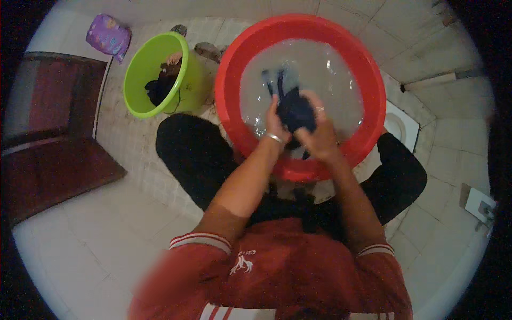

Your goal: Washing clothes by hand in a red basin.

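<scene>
A wide red plastic basin (300, 170) of cloudy water stands between my knees. Over the water I hold a dark navy garment (296, 110), bunched up, with strap-like ends trailing towards the basin's far left. My left hand (277, 124), a silver bangle on its wrist, grips the garment's left side. From the right, my right hand (320, 134) wraps around the same cloth, thumb across the front. The hand is slightly blurred. Which garment it is cannot be told.
Left of the basin, a lime-green bucket (134, 78) holds dark clothes (162, 84). A purple plastic packet (108, 36) lies behind it. Slippers (208, 51) sit between bucket and basin. A white ceramic squat toilet (404, 124) is at right, and a brown door (56, 172) at left.
</scene>
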{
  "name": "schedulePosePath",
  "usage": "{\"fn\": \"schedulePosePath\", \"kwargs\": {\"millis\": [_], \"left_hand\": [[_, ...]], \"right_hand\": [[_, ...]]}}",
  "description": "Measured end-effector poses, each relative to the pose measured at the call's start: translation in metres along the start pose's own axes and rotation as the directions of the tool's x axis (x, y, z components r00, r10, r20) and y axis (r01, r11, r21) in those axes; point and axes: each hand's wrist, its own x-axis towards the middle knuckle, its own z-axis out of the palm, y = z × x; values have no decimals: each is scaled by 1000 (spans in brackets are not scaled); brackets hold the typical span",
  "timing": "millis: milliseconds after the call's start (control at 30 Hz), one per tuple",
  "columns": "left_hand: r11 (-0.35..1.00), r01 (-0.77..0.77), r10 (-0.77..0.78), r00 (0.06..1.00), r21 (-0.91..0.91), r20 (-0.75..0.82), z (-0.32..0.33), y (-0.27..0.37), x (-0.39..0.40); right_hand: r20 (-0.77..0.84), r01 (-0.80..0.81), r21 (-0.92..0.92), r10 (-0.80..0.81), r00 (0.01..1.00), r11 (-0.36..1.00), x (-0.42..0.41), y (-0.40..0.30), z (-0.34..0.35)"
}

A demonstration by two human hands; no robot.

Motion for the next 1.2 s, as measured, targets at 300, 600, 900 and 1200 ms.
{"fn": "schedulePosePath", "kwargs": {"millis": [300, 600, 900, 1200], "left_hand": [[985, 54, -31, 990, 166, -135, 22, -91, 0], [850, 316, -175, 924, 422, -339, 19, -49, 22], [232, 481, 407, 742, 846, -533, -23, 104, 168], [-907, 69, 152, 973, 414, 172, -79, 18, 248]], "right_hand": [[-374, -444, -419, 295, 879, 792, 31, 81, -4], [-346, -670, -316, 576, 741, 672, 42, 144, -30], [-85, -580, -137, 573, 815, 803, 76, 322, -151], [106, -305, -859, 727, 679, 410, 72, 385, 18]]}}
